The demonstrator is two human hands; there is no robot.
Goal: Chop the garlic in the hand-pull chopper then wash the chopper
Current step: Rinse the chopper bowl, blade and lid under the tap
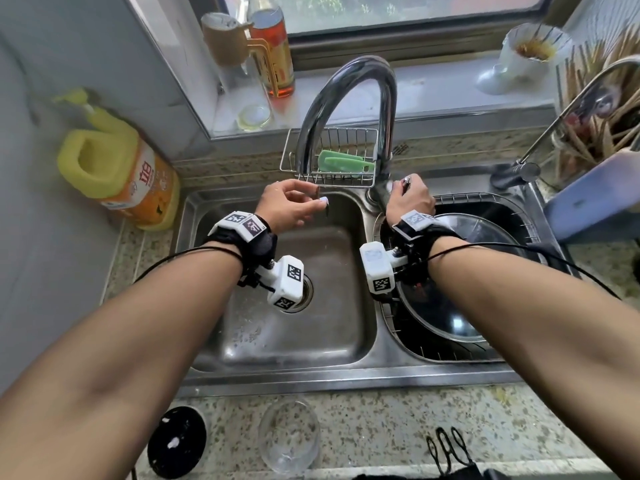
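Head view. Both hands are up at the back of the steel double sink (277, 379), at the curved chrome faucet (349, 74).

- Right hand (412, 199): fingers curled round the small metal faucet lever (406, 182) at the base of the neck.
- Left hand (289, 207): over the left basin, just under the spout end, fingers loosely curled with the thumb close to the fingertips. A dark sliver shows at the tips. I cannot tell whether the hand pinches something small or holds nothing.
- Clear plastic chopper bowl (289, 434): not in the sink. It stands upright, mouth up, on the speckled stone counter (381, 427) at the front edge, on the person's side of the basins.
- Round black chopper lid (176, 441): flat on the same counter, left of the bowl and apart from it.

Key relation: the chopper parts lie behind both hands, toward the body and well apart from them, with the whole left basin between. The bowl sits between the two forearms and left of centre, in line with the left basin. The lid lies under the left forearm.

Judgement: the left hand is the nearer one and the less occupied. It would draw back and down for the bowl while the right hand works the lever. The bowl's upright axis suits a rim grasp from above.
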